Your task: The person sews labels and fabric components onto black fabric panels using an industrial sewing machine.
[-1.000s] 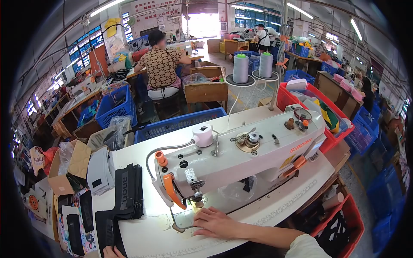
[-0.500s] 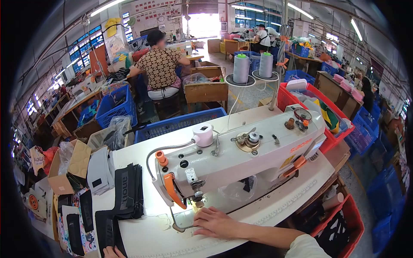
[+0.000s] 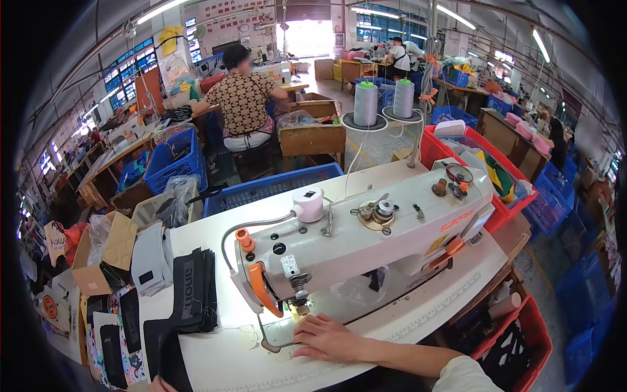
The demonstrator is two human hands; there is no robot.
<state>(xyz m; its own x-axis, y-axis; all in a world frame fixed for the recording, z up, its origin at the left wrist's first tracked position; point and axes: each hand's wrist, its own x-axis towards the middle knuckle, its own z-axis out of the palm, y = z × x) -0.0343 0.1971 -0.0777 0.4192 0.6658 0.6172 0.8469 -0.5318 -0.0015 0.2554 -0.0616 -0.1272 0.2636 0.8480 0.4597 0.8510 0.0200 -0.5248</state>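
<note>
A white sewing machine [image 3: 366, 225] with an orange lever stands on a pale table. My right hand [image 3: 330, 338] lies beside its needle area, palm down and fingers extended, with no cloth visible under them. At the bottom left edge, my left hand [image 3: 161, 385] shows only in part. Its fingers grip the near end of a black fabric piece [image 3: 172, 359], which curves up off the table. Just beyond lies a stack of black fabric pieces [image 3: 194, 287] with grey lettering.
Grey pieces [image 3: 153, 261] and a cardboard box [image 3: 108, 258] are at left. A blue crate [image 3: 274, 189] sits behind the table; red bins [image 3: 483, 170] stand at right. Two thread cones [image 3: 366, 104] rise behind the machine. A seated person [image 3: 245, 104] works ahead.
My left hand has shifted slightly left and down toward the frame edge. The black piece it holds has turned and now bends upward, its lettering no longer visible. My right hand stays put.
</note>
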